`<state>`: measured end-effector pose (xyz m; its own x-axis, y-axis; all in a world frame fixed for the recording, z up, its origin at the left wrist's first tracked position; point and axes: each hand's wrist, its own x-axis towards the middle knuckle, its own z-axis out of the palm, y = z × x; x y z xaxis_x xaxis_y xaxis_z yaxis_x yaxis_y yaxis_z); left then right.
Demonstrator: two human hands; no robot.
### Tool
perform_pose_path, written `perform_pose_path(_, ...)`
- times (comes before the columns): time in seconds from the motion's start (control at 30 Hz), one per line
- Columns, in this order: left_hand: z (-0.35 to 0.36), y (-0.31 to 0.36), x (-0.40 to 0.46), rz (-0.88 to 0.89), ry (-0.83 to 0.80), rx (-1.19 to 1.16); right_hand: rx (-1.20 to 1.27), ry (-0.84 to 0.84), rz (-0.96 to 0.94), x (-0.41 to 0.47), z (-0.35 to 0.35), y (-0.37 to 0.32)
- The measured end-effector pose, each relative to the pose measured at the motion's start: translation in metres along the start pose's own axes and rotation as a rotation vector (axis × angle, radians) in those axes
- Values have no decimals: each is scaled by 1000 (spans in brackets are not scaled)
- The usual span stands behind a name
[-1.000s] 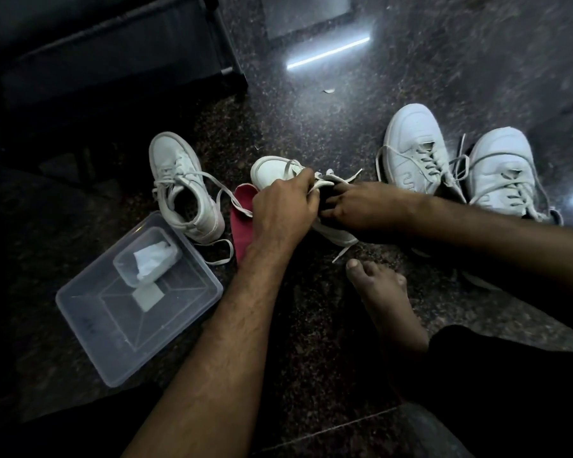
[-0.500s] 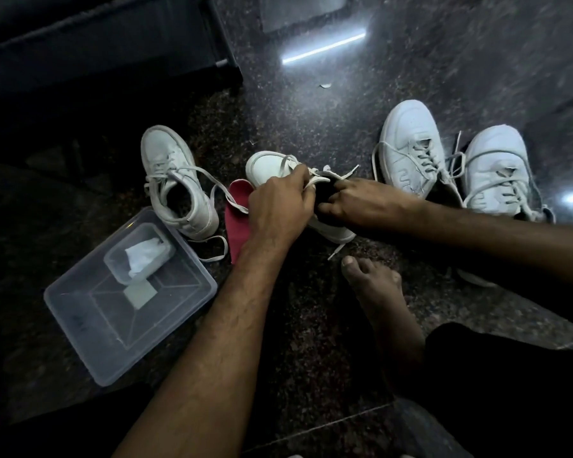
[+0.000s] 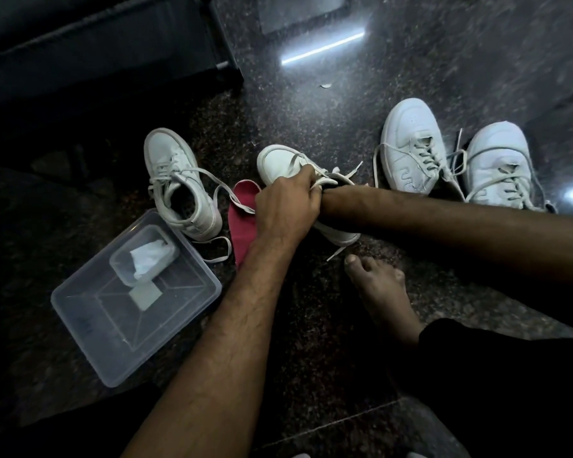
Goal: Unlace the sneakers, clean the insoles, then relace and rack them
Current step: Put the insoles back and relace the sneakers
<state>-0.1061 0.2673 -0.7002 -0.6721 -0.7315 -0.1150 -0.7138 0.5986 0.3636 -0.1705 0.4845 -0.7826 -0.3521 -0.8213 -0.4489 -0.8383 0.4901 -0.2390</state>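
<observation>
My left hand (image 3: 286, 209) grips the laces and collar of the centre sneaker (image 3: 278, 161), mid-frame. My right arm runs into its mouth, and the hand is hidden inside, so I cannot tell its grasp. The red insole (image 3: 242, 223) lies just left of it. I should hold the collar wide, steady the shoe, and work flat along the sole, not snagging laces.
</observation>
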Motion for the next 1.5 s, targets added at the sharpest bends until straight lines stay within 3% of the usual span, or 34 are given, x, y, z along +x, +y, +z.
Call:
perform_pose_path(0.13, -2, -2, 1, -15, 11, -22, 70, 151, 53, 4, 13, 2)
perform_pose_path(0.2, -2, -3, 0, -13, 19, -18, -78, 96, -123, 21, -12, -2)
perform_pose_path(0.3, -3, -2, -2, -21, 23, -32, -162, -1, -599, 97, -122, -23)
perform_pose_path(0.33, -3, -2, -2, -24, 21, -35, -257, -59, -636, 107, -149, -31)
perform_pose_path(0.4, -2, 0, -3, -25, 14, -37, -417, -164, -572, 115, -150, -31)
perform_pose_path(0.47, -1, 3, -4, -23, 6, -41, -331, -185, -368, 74, -96, -19)
perform_pose_path(0.53, 0, 7, -4, -28, -2, -41, -211, -60, -75, 18, -31, -10)
perform_pose_path(0.6, -1, 9, -4, -33, -16, -32, -130, 52, -19, 1, 7, 1)
perform_pose_path(0.93, -3, 8, -9, -43, 0, -45, -119, 166, -31, 9, 9, 1)
perform_pose_path(1.07, -3, 5, -7, -66, -26, -76, -141, 90, -63, 3, -12, -7)
perform_pose_path(1.23, -2, -4, -3, -143, -63, -185, -470, -15, -338, 64, -133, -33)
perform_pose_path(1.37, -1, -7, 0, -180, -81, -253, -728, -113, -398, 57, -147, -42)
perform_pose_path(1.5, 0, -5, -3, -202, -61, -237, -639, -201, -316, 77, -156, -45)
